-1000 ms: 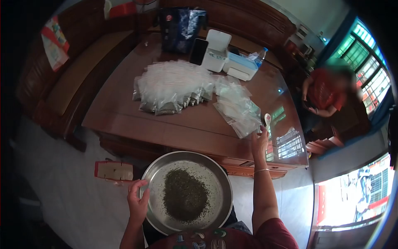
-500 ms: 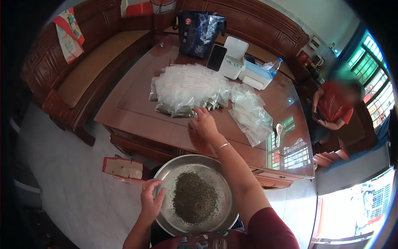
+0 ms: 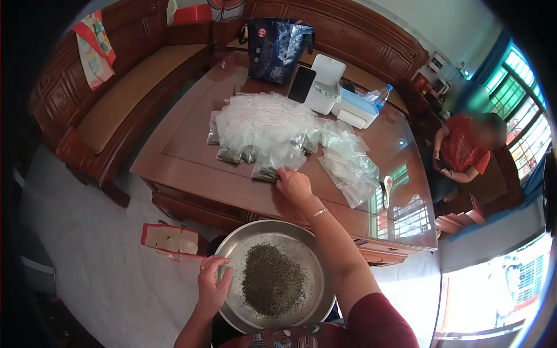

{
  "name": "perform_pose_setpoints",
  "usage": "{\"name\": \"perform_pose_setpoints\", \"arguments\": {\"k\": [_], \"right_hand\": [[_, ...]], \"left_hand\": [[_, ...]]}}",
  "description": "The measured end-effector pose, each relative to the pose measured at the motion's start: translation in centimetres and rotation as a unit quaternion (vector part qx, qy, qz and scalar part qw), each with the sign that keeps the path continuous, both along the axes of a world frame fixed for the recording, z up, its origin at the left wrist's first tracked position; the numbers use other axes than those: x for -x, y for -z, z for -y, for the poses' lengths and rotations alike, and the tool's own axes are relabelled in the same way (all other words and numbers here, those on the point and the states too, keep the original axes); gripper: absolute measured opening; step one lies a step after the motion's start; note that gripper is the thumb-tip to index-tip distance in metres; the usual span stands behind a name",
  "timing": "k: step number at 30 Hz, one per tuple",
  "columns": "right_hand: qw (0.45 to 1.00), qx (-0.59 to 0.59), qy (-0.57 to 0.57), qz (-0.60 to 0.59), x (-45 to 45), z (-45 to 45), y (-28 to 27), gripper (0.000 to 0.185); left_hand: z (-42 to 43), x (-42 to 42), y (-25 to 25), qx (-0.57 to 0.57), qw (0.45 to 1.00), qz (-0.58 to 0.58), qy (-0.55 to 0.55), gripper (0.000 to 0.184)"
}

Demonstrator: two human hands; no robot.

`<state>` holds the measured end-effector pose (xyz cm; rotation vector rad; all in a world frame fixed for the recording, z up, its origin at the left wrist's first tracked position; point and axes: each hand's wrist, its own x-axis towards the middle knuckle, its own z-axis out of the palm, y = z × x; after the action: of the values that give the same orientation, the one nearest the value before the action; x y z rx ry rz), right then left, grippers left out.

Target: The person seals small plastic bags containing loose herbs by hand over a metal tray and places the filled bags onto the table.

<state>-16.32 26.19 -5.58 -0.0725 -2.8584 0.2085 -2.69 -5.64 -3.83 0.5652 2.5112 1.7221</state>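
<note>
Presently, right hand [image 3: 293, 184] pinches clear plastic bag [image 3: 275, 162]; left hand [image 3: 213, 283], grip uncertain, apparently steadies round silver-metal basin [image 3: 314, 279] at left rim.

Your left hand [image 3: 213, 285] at the left rim of the metal pan [image 3: 314, 285]; your right hand [image 3: 294, 184] beyond its far rim.

Your left forearm [image 3: 195, 326] lies to the lower left of the pan and slopes up toward it; the hand is half curled, its fingers bent over the left rim, the thumb parted from them by a narrow gap. Your right arm is longer in reach: the forearm [image 3: 336, 246] slants inward past the pan's right side, with a slight bend at the elbow and a dark red sleeve [image 3: 380, 319] above it. The right wrist [image 3: 315, 209] lies beyond the pan's far rim, and the hand points away from you, thumb and fingertips drawn together in a pinch.
</note>
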Motion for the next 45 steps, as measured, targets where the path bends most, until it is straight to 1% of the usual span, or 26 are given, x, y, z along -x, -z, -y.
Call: {"name": "perform_pose_setpoints", "arguments": {"k": [2, 4, 5, 7, 8, 12, 13, 17, 18, 22, 23, 27, 28, 29, 30, 32, 33, 34, 35, 37, 38, 42, 43, 45], "right_hand": [[1.0, 0.02, -0.012, 0.005, -2.4, -0.9, -0.8, 0.017], [0.996, 0.081, -0.026, 0.037, -4.3, -1.5, -2.5, 0.023], [0.996, 0.081, -0.024, 0.037, -4.5, -1.9, -3.0, 0.023], [0.985, 0.146, 0.083, -0.042, -4.2, -2.9, -3.9, 0.032], [0.984, 0.149, 0.088, -0.044, -3.7, -3.5, -3.6, 0.032], [0.979, 0.143, 0.08, -0.123, -0.5, -6.2, -0.3, 0.031], [0.978, 0.145, 0.084, -0.126, -0.3, -6.4, 0.1, 0.031], [0.979, 0.147, 0.132, -0.04, 0.7, -6.5, 1.2, 0.02], [0.979, 0.148, 0.134, -0.043, 0.6, -6.4, 1.1, 0.02], [0.959, 0.249, 0.126, -0.043, -0.3, -6.3, 0.4, 0.016], [0.959, 0.249, 0.127, -0.047, -0.7, -5.9, -0.2, 0.016], [0.893, 0.416, 0.086, -0.147, -4.5, -3.4, -4.0, 0.013], [0.883, 0.446, 0.05, -0.134, -5.9, -2.3, -5.6, 0.012], [0.872, 0.474, 0.015, -0.123, -7.4, -1.2, -6.8, 0.012], [0.839, 0.535, -0.037, -0.088, -8.7, -0.2, -7.3, 0.017], [0.838, 0.534, -0.093, -0.068, -12.4, 2.7, -9.3, 0.02], [0.824, 0.553, -0.121, -0.033, -14.1, 3.7, -9.8, 0.021], [0.809, 0.57, -0.146, 0.001, -15.8, 4.6, -10.1, 0.021], [0.781, 0.605, -0.155, 0.012, -17.5, 6.0, -11.1, 0.015], [0.8, 0.561, -0.214, -0.002, -19.5, 6.8, -10.6, 0.015], [0.805, 0.558, -0.204, -0.011, -20.6, 6.6, -11.1, 0.015], [0.718, 0.671, -0.183, 0.026, -23.6, 6.9, -13.1, 0.012], [0.719, 0.671, -0.182, 0.022, -24.0, 6.8, -13.0, 0.012], [0.753, 0.629, -0.181, 0.067, -24.6, 6.2, -12.3, 0.012]], "left_hand": [[-0.1, 0.0, -0.1, -0.002, 1.0, 0.002, 0.0, 0.023], [-0.2, -0.1, -0.1, -0.003, 1.0, 0.002, 0.0, 0.023], [-0.3, 0.0, -0.1, -0.001, 1.0, -0.002, -0.001, 0.023], [-0.4, 0.0, -0.2, 0.007, 1.0, -0.008, -0.001, 0.024], [-0.5, 0.0, -0.3, 0.01, 1.0, -0.009, 0.003, 0.024], [-0.6, -0.1, -0.2, 0.019, 1.0, -0.018, 0.001, 0.025], [-0.6, -0.1, -0.2, 0.022, 1.0, -0.021, 0.005, 0.025], [-0.6, -0.3, -0.1, 0.018, 1.0, -0.01, -0.006, 0.025], [-0.5, -0.3, -0.1, 0.019, 1.0, -0.012, -0.005, 0.025], [-0.6, -0.3, -0.3, 0.031, 0.999, -0.023, -0.011, 0.029], [-0.6, -0.2, -0.5, 0.03, 0.999, -0.026, -0.008, 0.029], [-1.5, 0.1, -2.5, 0.059, 0.982, -0.177, 0.009, 0.034], [-2.1, 0.1, -3.1, 0.056, 0.983, -0.176, 0.01, 0.034], [-3.1, 0.2, -3.9, 0.0, 0.988, -0.154, 0.011, 0.035], [-4.2, 0.3, -4.7, -0.057, 0.989, -0.132, 0.014, 0.036], [-6.2, 0.4, -6.2, -0.172, 0.981, -0.085, 0.037, 0.039], [-6.9, 0.2, -6.7, -0.18, 0.978, -0.085, 0.057, 0.039], [-7.4, -0.2, -7.3, -0.198, 0.976, -0.044, 0.075, 0.037], [-7.8, -0.7, -7.8, -0.213, 0.973, -0.001, 0.094, 0.036], [-8.5, -1.7, -7.9, -0.233, 0.961, 0.087, 0.124, 0.034], [-8.5, -2.0, -7.5, -0.235, 0.958, 0.088, 0.138, 0.034], [-6.9, -3.0, -6.0, -0.126, 0.954, 0.176, 0.209, 0.019], [-6.8, -3.2, -6.1, -0.125, 0.954, 0.174, 0.212, 0.019], [-6.5, -3.7, -6.7, -0.059, 0.954, 0.176, 0.236, 0.016]]}}
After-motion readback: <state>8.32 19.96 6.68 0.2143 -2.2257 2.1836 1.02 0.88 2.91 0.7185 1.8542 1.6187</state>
